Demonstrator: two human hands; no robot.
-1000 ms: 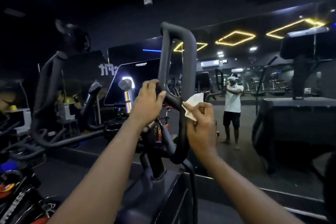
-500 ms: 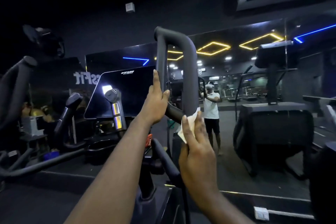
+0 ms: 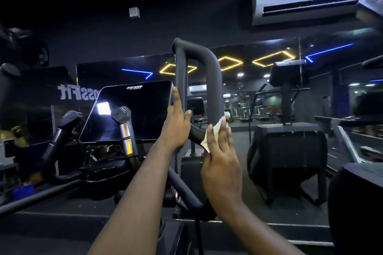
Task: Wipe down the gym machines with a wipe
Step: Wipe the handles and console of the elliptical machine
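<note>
A dark loop handlebar of an exercise machine rises in the middle of the view. My left hand grips the loop's left upright, just right of the machine's dark console screen. My right hand presses a white wipe against the lower part of the loop's right upright, fingers wrapped over the bar. Most of the wipe is hidden under my fingers.
A second pair of handles stands left of the console. A wall mirror ahead reflects the gym. A black stair machine stands to the right, an air conditioner hangs above, and another machine part fills the lower right.
My left hand has slid up the left upright to beside the console. My right hand with the wipe has moved up the right upright. The view has tilted upward.
</note>
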